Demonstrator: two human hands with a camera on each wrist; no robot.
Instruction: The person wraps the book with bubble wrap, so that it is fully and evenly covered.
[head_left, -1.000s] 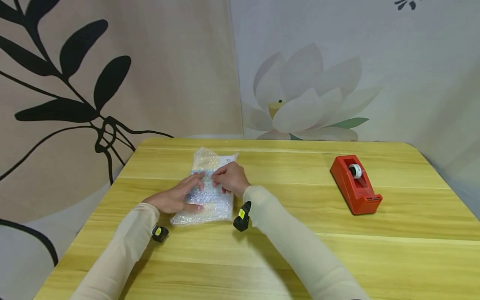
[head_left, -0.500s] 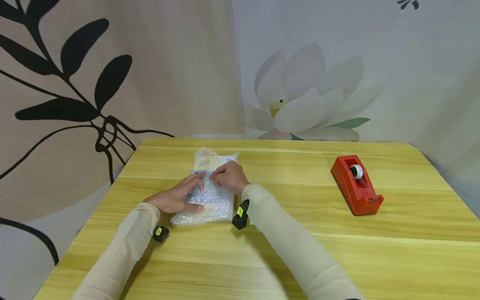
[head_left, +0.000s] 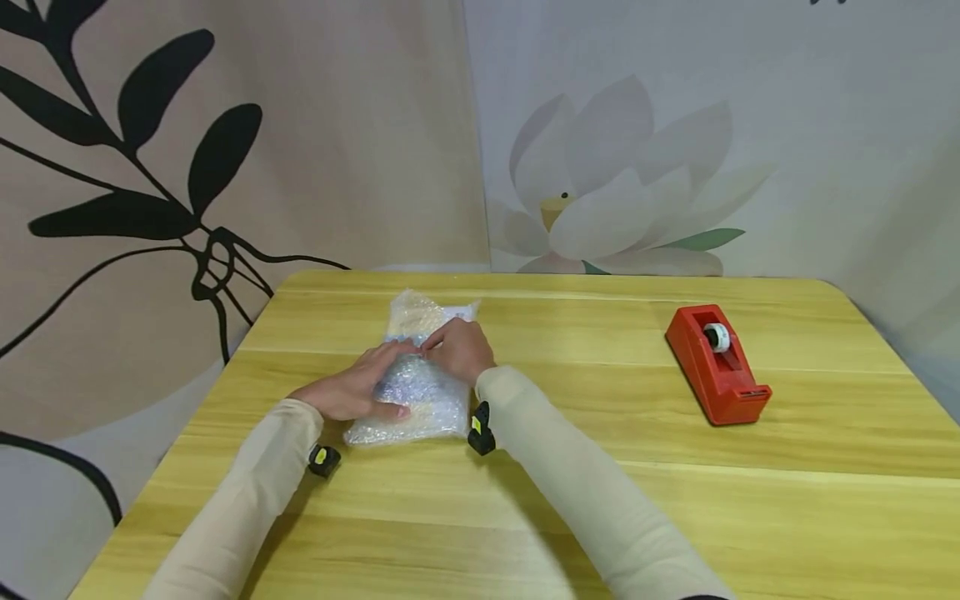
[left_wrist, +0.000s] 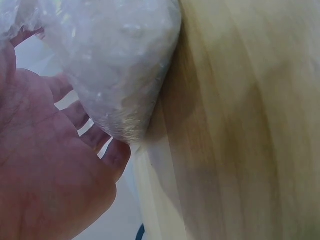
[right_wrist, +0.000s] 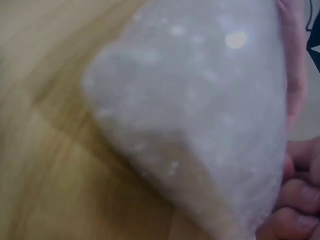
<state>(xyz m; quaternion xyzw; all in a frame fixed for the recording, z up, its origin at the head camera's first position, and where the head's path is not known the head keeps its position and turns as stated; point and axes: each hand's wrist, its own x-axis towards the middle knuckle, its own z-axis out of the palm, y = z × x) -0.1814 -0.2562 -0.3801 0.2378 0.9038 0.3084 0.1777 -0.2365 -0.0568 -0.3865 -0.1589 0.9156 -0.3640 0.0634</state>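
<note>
On the left part of the table lies a flat packet in clear bubble wrap (head_left: 431, 400), with something pale and bluish showing through. My left hand (head_left: 348, 390) rests on its left side, fingers stretched across and thumb towards the near edge. My right hand (head_left: 461, 352) pinches at the wrap's upper middle, finger and thumb together close to the left fingertips. Exactly what lies in that pinch is too small to tell. In the left wrist view, the wrap (left_wrist: 120, 65) bulges beside the palm. The right wrist view shows curled fingers (right_wrist: 295, 212) at the wrap's edge.
A red tape dispenser (head_left: 716, 371) with a small white roll (head_left: 717, 337) stands on the right of the wooden table (head_left: 600, 500). Behind the table hang printed cloths, one with dark leaves (head_left: 225, 158), one with a pale flower (head_left: 607, 192).
My right hand has shifted slightly left, its fingertips now meeting the left fingertips. The left hand stays on the packet. The head view has tilted slightly down.
</note>
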